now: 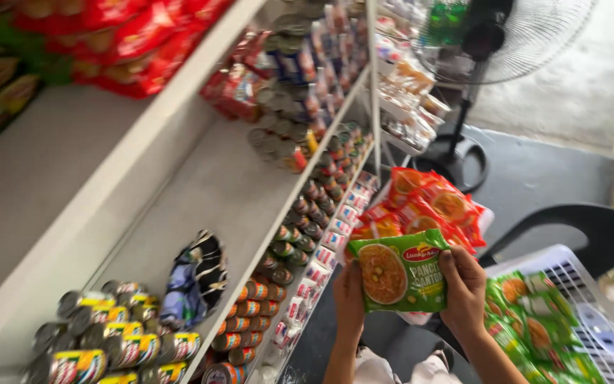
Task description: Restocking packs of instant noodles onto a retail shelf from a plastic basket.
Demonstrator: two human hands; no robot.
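Observation:
Both my hands hold a stack of green noodle packets [399, 272] in front of me, low in the head view. My left hand [349, 299] grips the stack's left edge and my right hand [463, 288] its right edge. Just behind the stack lies a pile of orange and red noodle packets [428, 206]. At lower right a white plastic basket [577, 274] holds more green packets [534, 323].
White shelves [229, 192] run along the left, with rows of cans [119, 341], dark packets [197, 277] and red packets [129, 43] on top. A standing fan [492, 43] is at the back. A black chair [584, 227] stands at right.

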